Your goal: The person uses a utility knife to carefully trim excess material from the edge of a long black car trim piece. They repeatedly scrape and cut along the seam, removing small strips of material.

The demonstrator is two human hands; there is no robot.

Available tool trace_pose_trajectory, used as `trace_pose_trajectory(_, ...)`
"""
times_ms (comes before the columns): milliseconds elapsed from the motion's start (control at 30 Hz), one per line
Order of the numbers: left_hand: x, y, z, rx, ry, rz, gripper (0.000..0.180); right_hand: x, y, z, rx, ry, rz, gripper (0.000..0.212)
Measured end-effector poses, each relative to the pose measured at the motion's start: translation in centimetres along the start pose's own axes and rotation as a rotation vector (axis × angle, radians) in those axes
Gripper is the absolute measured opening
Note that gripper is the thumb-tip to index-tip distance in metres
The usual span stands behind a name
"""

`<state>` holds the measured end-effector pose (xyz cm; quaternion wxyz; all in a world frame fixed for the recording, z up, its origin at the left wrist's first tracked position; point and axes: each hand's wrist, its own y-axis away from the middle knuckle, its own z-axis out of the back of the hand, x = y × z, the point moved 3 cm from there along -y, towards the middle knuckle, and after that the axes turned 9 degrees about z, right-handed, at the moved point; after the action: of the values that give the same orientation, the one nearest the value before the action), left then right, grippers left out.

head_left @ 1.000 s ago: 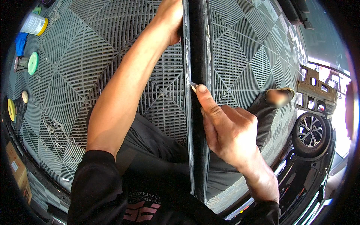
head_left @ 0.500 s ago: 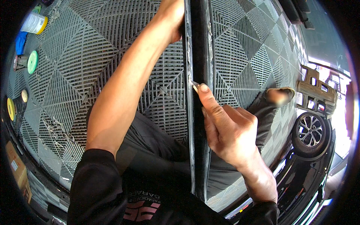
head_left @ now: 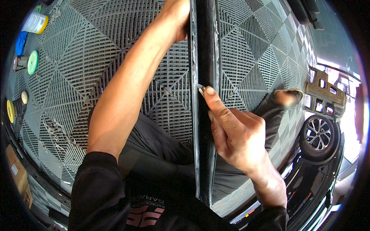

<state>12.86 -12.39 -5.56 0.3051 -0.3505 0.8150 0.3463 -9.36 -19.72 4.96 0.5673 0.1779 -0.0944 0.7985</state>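
Fingers [head_left: 219,107] of the right hand [head_left: 242,133] are closed in a pinch on a small thin tool [head_left: 201,91], its tip set at the left edge of a long black strip [head_left: 204,61], which is held upright in view between the forearms, above a gridded floor [head_left: 84,77]. At its far part, the strip's left side appears to be gripped by the left hand [head_left: 176,19], though whether those fingers are spread or pressed together cannot be told. Should too much force be applied, the tip could be driven off the narrow edge and the black face scratched; were it sent forward, the left hand could be nicked. If the far hold were loosened, the strip could be twisted. At far left, a white tub [head_left: 34,22] with a yellow rim and a cardboard box [head_left: 16,165] are seen, their contents hidden.
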Motion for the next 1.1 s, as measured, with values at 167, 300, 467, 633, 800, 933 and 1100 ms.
trace_pose_trajectory(167, 0.1, 0.0, -0.2, -0.022, -0.008, -0.005, 0.030, -0.2, -0.3, 0.2, -0.037, -0.062, -0.037, 0.054)
trace_pose_trajectory(300, -0.1, -0.1, -0.1, 0.020, 0.010, -0.009, 0.030, -0.2, -0.2, 0.0, -0.040, -0.030, -0.015, 0.054)
trace_pose_trajectory(467, -0.2, 0.0, -0.2, 0.022, -0.002, -0.021, 0.031, 0.0, -0.1, -0.2, -0.024, -0.006, 0.005, 0.056)
trace_pose_trajectory(633, 0.0, -0.2, -0.2, 0.003, 0.013, 0.020, 0.031, 0.1, 0.4, -0.3, -0.008, -0.011, -0.003, 0.056)
trace_pose_trajectory(800, 0.1, -0.3, -0.1, 0.025, 0.024, 0.015, 0.033, -0.2, 0.9, -0.7, -0.072, 0.088, 0.074, 0.068)
trace_pose_trajectory(933, 0.1, 0.0, -0.1, -0.041, -0.002, 0.042, 0.034, 0.1, 0.7, -0.4, -0.013, 0.070, 0.050, 0.060)
trace_pose_trajectory(1100, -0.1, -0.1, -0.1, -0.001, -0.010, -0.020, 0.036, 0.5, 0.9, -0.4, 0.012, 0.076, 0.049, 0.062)
